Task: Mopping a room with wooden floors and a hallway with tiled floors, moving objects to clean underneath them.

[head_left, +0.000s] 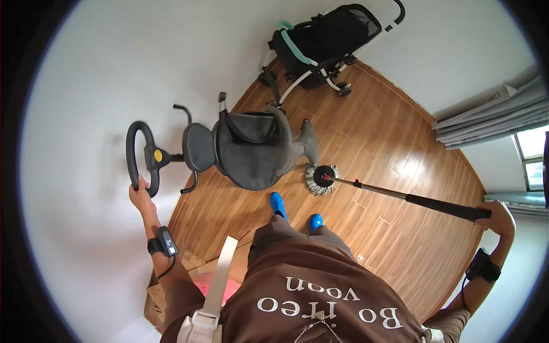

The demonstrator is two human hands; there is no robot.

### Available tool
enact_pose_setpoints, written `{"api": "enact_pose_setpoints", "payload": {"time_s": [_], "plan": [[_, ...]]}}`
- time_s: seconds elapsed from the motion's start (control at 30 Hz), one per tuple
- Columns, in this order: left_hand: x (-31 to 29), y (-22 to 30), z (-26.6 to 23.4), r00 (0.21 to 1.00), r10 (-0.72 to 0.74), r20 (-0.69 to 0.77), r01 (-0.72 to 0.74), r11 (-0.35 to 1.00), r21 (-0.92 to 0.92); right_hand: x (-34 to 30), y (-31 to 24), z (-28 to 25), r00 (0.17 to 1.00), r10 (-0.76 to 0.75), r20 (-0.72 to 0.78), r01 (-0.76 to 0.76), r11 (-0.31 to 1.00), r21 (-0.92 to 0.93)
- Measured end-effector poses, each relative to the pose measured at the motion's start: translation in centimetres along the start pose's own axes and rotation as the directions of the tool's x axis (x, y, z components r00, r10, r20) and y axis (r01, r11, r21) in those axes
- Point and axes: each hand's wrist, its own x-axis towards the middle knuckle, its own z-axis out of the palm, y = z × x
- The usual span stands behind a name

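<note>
1. In the head view, with the left hand (142, 197), holds the lower end of a black loop handle (150, 154), with fingers bent around the rim and not spread.
2. With the right hand (497, 219), grips the upper end of a long spin mop (420, 200), closed around its dark grip. Cannot tell the exact place of every finger.
3. Extends the mop in a slant from the right side toward the middle, with its round fringed mop head (323, 173) down at the brown wood-look floor (389, 240), near the grey foot (310, 143) of a dark padded seat (251, 154). Cannot confirm full contact with the floor.
4. Has this seat connected with the loop handle, near the white wall (86, 114) on the left. Cannot tell the precise kind of apparatus.
5. Looks, by judgement, to be partway through work on the floor: with the mop already in hand and lowered, and with the handle already grasped. Cannot separate wiped from unwiped boards, because of a shine explainable by water or only by window light; therefore cannot tell the amount left.
6. Stands in blue shoes (277, 204), just below the mop head in the view. Farther away, shows a black stroller (331, 43) with a teal bar; at right, a grey curtain (497, 117).
</note>
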Motion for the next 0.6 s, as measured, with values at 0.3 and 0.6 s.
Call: {"api": "enact_pose_setpoints", "payload": {"time_s": [0.3,0.6], "plan": [[-0.7,-4.4,-5.1,0.959,-0.170,-0.227,0.185,0.982,0.046,7.1,5.7,0.1,0.992,-0.045,0.115,0.055,0.995,-0.088],[0.1,-12.8,-17.7,0.793,-0.311,-0.524,0.481,0.847,0.226,11.7,8.7,4.9,0.973,-0.210,-0.097,0.163,0.921,-0.353]]}}
